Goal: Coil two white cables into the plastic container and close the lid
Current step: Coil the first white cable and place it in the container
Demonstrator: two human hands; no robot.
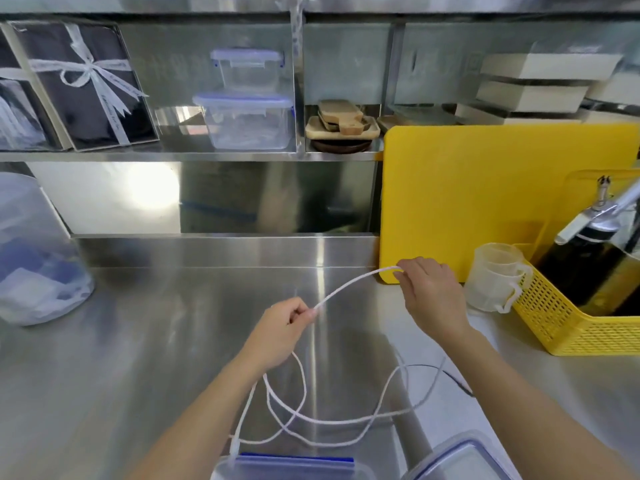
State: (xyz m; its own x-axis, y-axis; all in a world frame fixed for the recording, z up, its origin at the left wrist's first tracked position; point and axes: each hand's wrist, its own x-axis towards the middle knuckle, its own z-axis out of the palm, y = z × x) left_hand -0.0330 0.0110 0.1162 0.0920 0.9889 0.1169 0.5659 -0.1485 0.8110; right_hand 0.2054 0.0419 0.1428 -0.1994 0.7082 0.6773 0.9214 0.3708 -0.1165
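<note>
A white cable [349, 283] stretches between my two hands above the steel counter. My left hand [284, 329] pinches it near the middle of the view; my right hand [429, 292] grips its far end in front of the yellow board. The rest of the cable [298, 410] hangs in loose loops on the counter below my hands. A clear plastic container [291, 469] with a blue edge sits at the bottom edge, one cable end dangling at its left corner. Its lid [460, 459] lies at the bottom right. A second cable cannot be told apart.
A yellow cutting board [485, 188] leans at the back right. Beside it stand clear measuring cups [495, 278] and a yellow basket [581, 317] holding a dark bottle. A plastic bag [31, 258] sits at the left. Lidded containers [246, 116] stand on the shelf behind.
</note>
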